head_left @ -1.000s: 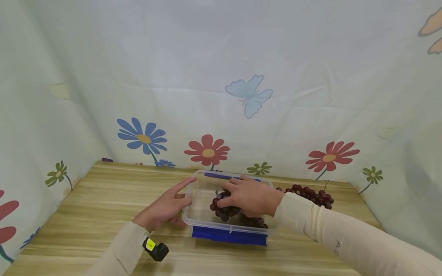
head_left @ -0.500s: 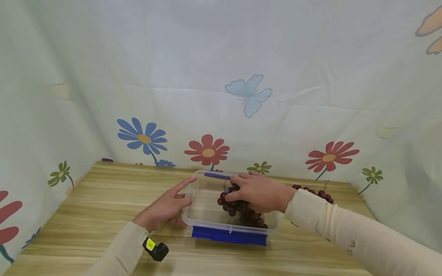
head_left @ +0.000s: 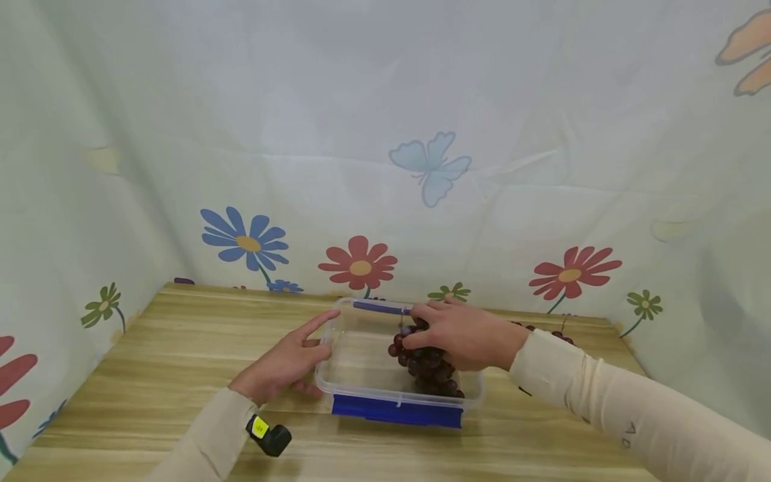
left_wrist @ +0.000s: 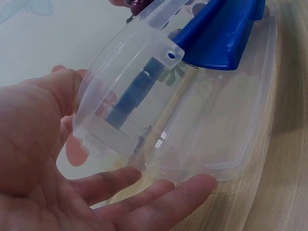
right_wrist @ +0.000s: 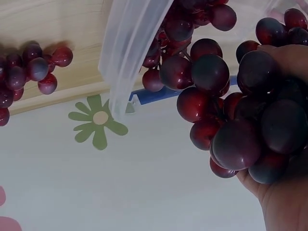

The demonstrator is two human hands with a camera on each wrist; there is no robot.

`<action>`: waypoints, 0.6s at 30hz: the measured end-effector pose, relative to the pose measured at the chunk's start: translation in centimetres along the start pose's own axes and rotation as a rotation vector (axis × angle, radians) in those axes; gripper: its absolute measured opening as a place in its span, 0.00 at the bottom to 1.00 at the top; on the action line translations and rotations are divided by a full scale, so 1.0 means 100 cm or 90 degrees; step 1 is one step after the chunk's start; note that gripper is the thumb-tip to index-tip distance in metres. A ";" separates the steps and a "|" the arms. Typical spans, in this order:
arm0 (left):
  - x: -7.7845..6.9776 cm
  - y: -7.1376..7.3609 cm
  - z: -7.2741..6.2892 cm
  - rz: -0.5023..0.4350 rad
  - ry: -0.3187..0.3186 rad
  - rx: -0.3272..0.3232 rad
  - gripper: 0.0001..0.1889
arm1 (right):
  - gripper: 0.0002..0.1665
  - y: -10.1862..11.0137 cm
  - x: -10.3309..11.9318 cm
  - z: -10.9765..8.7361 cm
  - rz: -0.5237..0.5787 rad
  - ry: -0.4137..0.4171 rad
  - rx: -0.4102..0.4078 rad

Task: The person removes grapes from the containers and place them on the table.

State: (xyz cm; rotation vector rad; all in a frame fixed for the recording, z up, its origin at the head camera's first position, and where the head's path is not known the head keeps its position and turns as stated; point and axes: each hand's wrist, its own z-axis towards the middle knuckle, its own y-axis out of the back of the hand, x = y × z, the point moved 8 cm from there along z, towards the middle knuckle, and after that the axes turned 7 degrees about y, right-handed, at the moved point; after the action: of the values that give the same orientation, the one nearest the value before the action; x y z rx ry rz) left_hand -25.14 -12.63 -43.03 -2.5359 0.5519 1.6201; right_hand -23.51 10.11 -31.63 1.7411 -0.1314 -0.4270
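Observation:
A clear plastic box (head_left: 361, 358) with blue latches stands on the table without a cover over its top. My right hand (head_left: 466, 335) grips a bunch of dark red grapes (head_left: 421, 361) inside its right half, thumb on the near side. More grapes (head_left: 448, 387) lie below it at the front right corner. In the right wrist view the held grapes (right_wrist: 240, 144) hang from my palm, with further grapes (right_wrist: 195, 21) close by. My left hand (head_left: 283, 368) touches the box's left end, fingers extended. In the left wrist view the thumb is at the rim and the fingertips (left_wrist: 199, 185) near the base.
Another bunch of grapes (right_wrist: 31, 70) lies on the table (head_left: 211, 348) to the right of the box, mostly hidden by my right sleeve (head_left: 578, 375) in the head view. Behind the table's far edge hangs a flowered curtain (head_left: 289, 181).
My right hand has moved to the right within the box with the bunch, bringing it over the grapes at the front right. My left hand has stayed at the box's left end.

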 end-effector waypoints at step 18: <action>0.002 0.001 0.003 -0.003 0.011 0.002 0.38 | 0.29 0.005 -0.014 -0.030 -0.014 -0.012 -0.045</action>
State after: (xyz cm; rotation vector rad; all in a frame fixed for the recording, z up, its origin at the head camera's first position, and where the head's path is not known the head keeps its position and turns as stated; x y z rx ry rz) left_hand -25.34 -12.69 -43.29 -2.5491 0.5500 1.5969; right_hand -23.70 13.27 -30.42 1.6704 -0.1096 -0.4587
